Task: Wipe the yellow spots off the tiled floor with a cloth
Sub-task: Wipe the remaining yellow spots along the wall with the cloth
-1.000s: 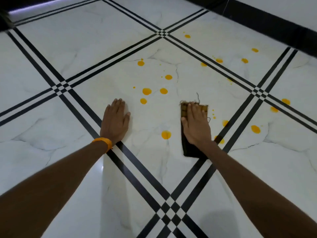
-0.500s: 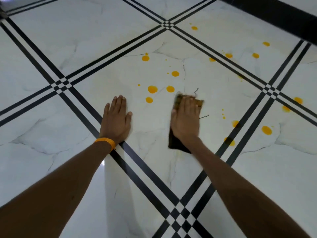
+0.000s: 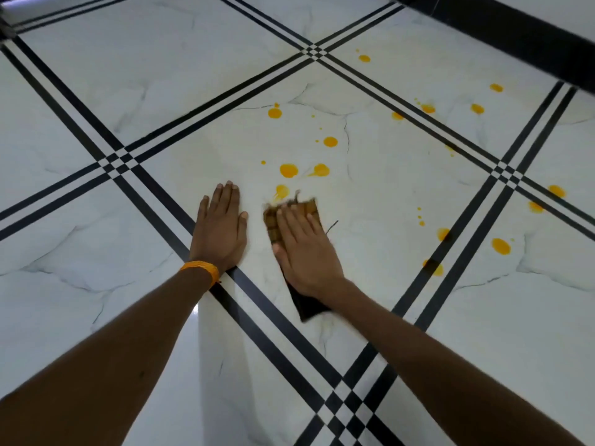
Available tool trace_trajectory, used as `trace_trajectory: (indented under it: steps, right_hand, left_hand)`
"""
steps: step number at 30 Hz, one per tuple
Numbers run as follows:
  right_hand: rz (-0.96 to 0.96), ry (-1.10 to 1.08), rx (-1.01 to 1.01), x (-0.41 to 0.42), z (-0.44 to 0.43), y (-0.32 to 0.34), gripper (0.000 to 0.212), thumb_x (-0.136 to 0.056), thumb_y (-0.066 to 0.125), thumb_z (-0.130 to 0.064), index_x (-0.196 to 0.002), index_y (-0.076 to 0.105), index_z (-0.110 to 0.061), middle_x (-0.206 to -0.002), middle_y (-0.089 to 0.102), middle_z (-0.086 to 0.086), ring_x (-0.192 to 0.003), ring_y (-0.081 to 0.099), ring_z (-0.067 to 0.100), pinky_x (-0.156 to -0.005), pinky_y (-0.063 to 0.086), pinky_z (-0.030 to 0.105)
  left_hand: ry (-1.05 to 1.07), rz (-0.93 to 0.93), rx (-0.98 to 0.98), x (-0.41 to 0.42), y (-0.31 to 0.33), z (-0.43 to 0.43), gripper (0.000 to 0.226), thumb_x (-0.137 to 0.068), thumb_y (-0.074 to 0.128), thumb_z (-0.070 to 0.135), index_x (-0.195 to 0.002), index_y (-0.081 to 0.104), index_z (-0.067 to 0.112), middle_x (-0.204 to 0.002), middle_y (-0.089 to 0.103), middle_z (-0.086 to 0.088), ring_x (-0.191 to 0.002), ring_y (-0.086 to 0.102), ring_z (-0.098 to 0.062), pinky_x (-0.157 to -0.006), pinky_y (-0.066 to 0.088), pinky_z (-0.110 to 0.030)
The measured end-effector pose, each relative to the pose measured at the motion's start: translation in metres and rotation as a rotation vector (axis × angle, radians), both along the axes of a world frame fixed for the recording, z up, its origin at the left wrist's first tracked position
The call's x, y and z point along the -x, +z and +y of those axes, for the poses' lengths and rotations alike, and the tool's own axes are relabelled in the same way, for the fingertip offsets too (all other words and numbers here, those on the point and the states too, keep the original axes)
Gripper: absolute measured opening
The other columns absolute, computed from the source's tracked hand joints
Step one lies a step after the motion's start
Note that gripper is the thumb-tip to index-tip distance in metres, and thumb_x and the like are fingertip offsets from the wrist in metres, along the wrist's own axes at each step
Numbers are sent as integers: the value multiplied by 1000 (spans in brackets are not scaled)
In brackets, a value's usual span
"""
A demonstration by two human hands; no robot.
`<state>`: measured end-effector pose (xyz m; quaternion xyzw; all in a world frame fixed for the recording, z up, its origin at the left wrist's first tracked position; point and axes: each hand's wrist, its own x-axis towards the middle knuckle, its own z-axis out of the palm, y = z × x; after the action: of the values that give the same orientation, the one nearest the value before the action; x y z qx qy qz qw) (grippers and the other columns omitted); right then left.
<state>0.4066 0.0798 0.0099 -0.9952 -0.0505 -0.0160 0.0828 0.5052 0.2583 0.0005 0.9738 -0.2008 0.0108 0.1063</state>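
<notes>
My right hand (image 3: pixel 306 249) lies flat with straight fingers on a dark brown cloth (image 3: pixel 307 305), pressing it to the white marble floor (image 3: pixel 370 194). The cloth's frayed front edge touches a smeared yellow spot (image 3: pixel 280 191). Just beyond it sit two larger yellow spots (image 3: pixel 288 170), and several more lie scattered farther back and to the right (image 3: pixel 501 246). My left hand (image 3: pixel 220 230), with an orange band at the wrist, rests flat on the floor close beside the cloth, fingers straight.
Black double stripes (image 3: pixel 267 320) cross the floor diagonally and meet in chequered crossings (image 3: pixel 346 410). A black skirting band (image 3: pixel 515 37) runs along the far right wall.
My right hand has slid the cloth left and forward, over the spot that lay between my hands, up to the nearest cluster. One spot there is now smeared. My left hand has stayed put.
</notes>
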Motion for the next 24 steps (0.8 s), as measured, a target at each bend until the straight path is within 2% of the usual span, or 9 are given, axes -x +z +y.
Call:
trace_trajectory:
  steps: [3,6,9,11,13,16,19,21,24]
  right_hand:
    - [-4,133,-17,36,-57,3,63,-105,31,-40,-158,28,-6,-166,26,10,-155,18,25,-126,15,49]
    - [15,-260,12,1,-132,6,70,-101,17,-43,-157,27,-2,-165,25,18,-154,21,32,-125,16,53]
    - [-8,-539,-10,-27,-103,10,76,-98,12,-43,-155,28,4,-162,30,24,-151,26,37,-124,19,52]
    - [-55,-336,-40,-4,-43,2,66,-101,27,-36,-153,34,4,-158,36,24,-149,32,38,-121,24,55]
    - [-4,24,-8,47,-16,1,64,-105,31,-38,-157,28,-2,-165,27,15,-154,20,29,-125,16,48]
    - [44,286,23,72,-81,9,64,-107,28,-42,-160,20,-7,-169,15,8,-157,7,20,-128,7,44]
    - [49,-94,2,47,-159,12,72,-105,15,-51,-159,21,-5,-168,18,12,-156,12,24,-126,14,51]
    - [51,-354,12,23,-159,6,77,-100,7,-51,-160,19,-4,-168,18,13,-156,12,26,-127,9,45]
    - [46,-390,5,22,-125,2,75,-100,9,-46,-159,20,-2,-167,20,15,-156,15,28,-127,8,43]
  left_hand:
    - [2,3,3,3,0,-2,60,-103,20,32,-156,17,4,-163,19,-14,-152,14,-28,-124,10,-46]
    - [17,-14,2,3,0,-3,58,-104,27,27,-156,17,3,-163,19,-14,-152,15,-28,-124,10,-46]
    - [7,-6,-5,3,1,-5,58,-104,28,27,-156,17,4,-163,18,-14,-152,14,-28,-124,10,-46]
    - [11,2,7,2,2,-1,57,-104,29,26,-156,17,4,-163,19,-14,-152,14,-28,-124,10,-46]
    - [-3,5,15,2,2,0,57,-105,30,26,-155,18,3,-163,20,-15,-151,15,-29,-124,10,-47]
    - [-10,-6,16,3,-1,-1,57,-105,31,26,-155,19,2,-162,21,-16,-151,16,-30,-124,11,-47]
    - [6,-7,22,3,0,-2,57,-104,33,25,-154,21,0,-162,22,-18,-151,17,-32,-123,12,-49]
    - [42,-7,27,6,0,-7,56,-104,34,23,-153,23,-1,-161,24,-19,-150,19,-33,-122,14,-51]
    - [76,-26,67,25,0,-25,57,-102,31,24,-152,25,-4,-160,24,-21,-150,18,-34,-122,13,-51]
